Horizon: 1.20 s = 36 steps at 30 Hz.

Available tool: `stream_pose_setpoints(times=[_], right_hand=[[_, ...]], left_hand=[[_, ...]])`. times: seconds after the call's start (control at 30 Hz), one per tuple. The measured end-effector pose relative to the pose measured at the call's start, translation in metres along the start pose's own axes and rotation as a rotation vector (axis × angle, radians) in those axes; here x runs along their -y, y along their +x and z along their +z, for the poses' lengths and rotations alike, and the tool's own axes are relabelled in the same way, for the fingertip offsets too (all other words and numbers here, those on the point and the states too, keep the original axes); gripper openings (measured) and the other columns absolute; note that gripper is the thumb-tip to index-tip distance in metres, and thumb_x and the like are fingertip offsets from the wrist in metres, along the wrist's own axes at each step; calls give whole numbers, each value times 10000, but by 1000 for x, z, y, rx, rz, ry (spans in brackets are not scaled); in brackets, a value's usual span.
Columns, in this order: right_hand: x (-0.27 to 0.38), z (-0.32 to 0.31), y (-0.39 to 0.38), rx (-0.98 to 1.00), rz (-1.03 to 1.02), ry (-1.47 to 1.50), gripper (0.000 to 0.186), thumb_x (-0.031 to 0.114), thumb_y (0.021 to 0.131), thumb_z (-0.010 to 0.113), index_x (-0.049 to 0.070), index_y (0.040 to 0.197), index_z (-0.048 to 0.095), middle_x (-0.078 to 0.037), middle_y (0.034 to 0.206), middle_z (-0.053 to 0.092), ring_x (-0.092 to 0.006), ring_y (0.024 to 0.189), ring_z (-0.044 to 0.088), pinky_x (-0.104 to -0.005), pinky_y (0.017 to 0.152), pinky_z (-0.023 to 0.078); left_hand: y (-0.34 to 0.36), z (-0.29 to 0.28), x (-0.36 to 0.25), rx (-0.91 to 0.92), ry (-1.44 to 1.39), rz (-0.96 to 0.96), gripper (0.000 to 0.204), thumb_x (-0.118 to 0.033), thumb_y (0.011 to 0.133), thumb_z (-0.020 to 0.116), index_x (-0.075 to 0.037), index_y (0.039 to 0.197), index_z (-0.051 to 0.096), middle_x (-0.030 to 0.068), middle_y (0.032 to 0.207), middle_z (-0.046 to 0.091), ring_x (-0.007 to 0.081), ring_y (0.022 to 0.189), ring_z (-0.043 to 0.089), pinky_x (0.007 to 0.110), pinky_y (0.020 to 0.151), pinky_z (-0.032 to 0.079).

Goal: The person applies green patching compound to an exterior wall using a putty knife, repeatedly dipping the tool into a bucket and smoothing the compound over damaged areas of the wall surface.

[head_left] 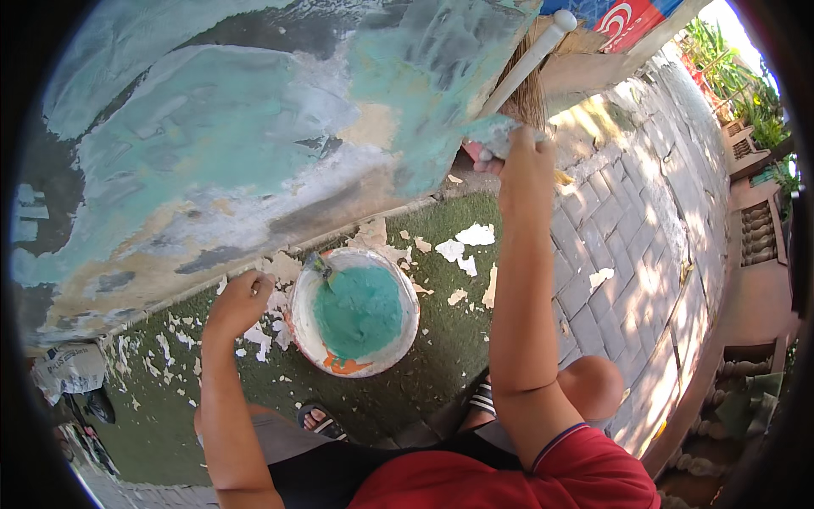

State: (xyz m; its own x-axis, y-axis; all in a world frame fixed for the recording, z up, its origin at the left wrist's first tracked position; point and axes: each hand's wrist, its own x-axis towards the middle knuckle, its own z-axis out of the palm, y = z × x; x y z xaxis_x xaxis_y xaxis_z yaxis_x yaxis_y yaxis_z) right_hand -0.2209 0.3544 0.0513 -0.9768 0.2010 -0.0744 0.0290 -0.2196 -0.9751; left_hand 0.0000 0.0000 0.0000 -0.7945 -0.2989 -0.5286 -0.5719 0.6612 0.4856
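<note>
The right hand [527,157] is closed on a putty-smeared scraper [492,131] extending leftward from its grip toward the patched wall [220,127]; the left hand [242,302], nearer the putty bucket [410,316], curls loosely, visibly holding nothing.

This is an outdoor spot, a paved yard or lane, as shown by the patchily coated wall [212,144], the green ground [449,318] strewn with pale flakes [476,235], sun-dappled block paving [615,225], a balustrade [757,233] and leafy plants [710,49] in daylight.

Downward fisheye view (head-worn)
</note>
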Motion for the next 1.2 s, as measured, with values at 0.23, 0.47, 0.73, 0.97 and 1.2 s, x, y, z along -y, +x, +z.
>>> stream_pose_setpoints(times=[0.23,0.47,0.73,0.97,1.2], right_hand=[[-109,28,0,-121,129,-54,185,37,939,455,-84,827,539,-185,779,634,-233,575,646,-403,572,653],[43,49,-13,-63,-37,200,183,69,908,494,-115,914,485,-208,809,621,-244,630,659,-390,544,625],[-69,-4,-7,-61,75,-157,211,74,953,458,-100,900,564,-207,844,653,-235,642,670,-365,495,615],[-59,38,10,-64,120,49,197,99,956,472,-92,933,516,-204,873,631,-262,644,666,-387,529,616],[-18,-6,-5,-88,32,54,232,67,914,440,-82,790,567,-196,777,665,-249,612,673,-388,500,603]], left_hand=[[2,2,-4,-32,19,32,488,-458,969,549,-18,1147,661,208,1068,700,338,978,674,399,875,502],[3,-1,17,-23,31,83,462,-412,989,556,7,1174,616,123,967,683,206,768,708,347,752,511],[-1,-1,-1,-36,-16,50,453,-438,967,566,-27,1130,665,183,1047,705,323,924,668,397,847,499],[-1,-1,3,-25,-23,53,466,-446,968,561,-26,1143,664,179,1067,707,320,946,670,399,866,499],[-7,-3,5,-46,-23,30,461,-439,973,553,-20,1132,660,193,1060,703,328,941,670,405,854,499]])
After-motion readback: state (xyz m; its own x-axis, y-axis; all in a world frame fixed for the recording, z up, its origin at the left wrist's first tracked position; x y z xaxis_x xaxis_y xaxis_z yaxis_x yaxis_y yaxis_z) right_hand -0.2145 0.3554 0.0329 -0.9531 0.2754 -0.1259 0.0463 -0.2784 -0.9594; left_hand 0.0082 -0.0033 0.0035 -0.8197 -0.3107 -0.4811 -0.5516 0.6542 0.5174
